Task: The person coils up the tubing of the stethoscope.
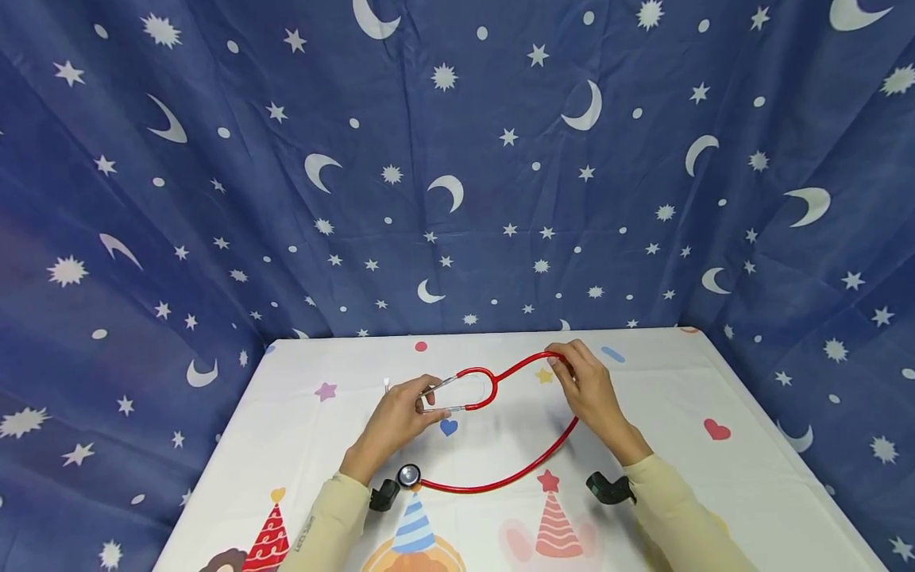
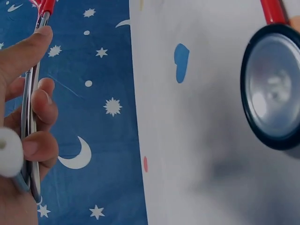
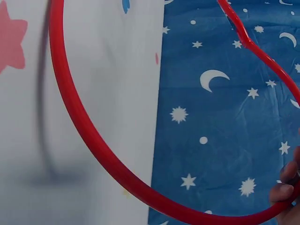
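Note:
A stethoscope with red tubing (image 1: 493,486) is held up over the table between both hands. My left hand (image 1: 400,415) grips its metal ear tubes (image 2: 33,108), thumb on one side and curled fingers on the other. A white ear tip (image 2: 9,152) shows close to the left wrist camera. My right hand (image 1: 589,393) pinches the red tube along its length, and the tube bends there and loops back left. At the tube's end the round chest piece (image 1: 409,476), silver with a dark rim, hangs near the left wrist. Only the right fingertips (image 3: 282,192) show in the right wrist view.
A white tablecloth (image 1: 658,413) printed with hearts, stars and party hats covers the table. Behind and at the sides hangs a blue curtain (image 1: 493,262) with moons and stars. Dark wrist cameras (image 1: 608,488) are worn on both arms.

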`<state>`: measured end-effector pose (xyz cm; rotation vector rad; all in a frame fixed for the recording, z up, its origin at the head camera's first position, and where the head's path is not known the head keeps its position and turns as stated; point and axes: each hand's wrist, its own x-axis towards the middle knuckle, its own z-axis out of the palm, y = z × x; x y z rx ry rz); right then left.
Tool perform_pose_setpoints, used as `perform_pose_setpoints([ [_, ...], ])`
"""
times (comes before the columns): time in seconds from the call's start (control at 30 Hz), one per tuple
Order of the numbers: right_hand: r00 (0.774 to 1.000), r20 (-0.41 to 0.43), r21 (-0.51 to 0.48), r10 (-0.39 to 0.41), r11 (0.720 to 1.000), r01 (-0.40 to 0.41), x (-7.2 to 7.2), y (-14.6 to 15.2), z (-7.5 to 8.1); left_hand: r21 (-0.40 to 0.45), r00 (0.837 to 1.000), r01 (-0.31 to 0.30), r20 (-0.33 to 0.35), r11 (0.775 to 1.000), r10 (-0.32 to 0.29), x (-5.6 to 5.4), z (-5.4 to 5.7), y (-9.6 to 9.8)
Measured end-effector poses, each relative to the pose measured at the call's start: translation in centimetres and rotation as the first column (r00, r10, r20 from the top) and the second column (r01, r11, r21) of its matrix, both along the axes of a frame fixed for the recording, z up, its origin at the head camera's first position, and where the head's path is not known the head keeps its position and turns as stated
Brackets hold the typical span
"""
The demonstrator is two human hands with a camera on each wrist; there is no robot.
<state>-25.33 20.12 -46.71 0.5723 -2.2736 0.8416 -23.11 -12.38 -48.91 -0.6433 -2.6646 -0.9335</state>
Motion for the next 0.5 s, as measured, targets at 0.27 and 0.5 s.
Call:
perform_pose_setpoints([
  [0.27, 0.990, -0.071, -0.011, 0.124, 0.992, -0.125, -0.4, -0.2, 1.9, -0.015, 0.998, 0.037, -0.059, 0.999, -0.038, 0.5, 1.3, 0.4],
  [0.5, 0.972, -0.082, -0.020, 0.218, 0.975, -0.220, -0.4, -0.8, 3.8, -0.042, 0.986, 0.115, -0.114, 0.992, -0.119, 1.4, 2.5, 1.1],
])
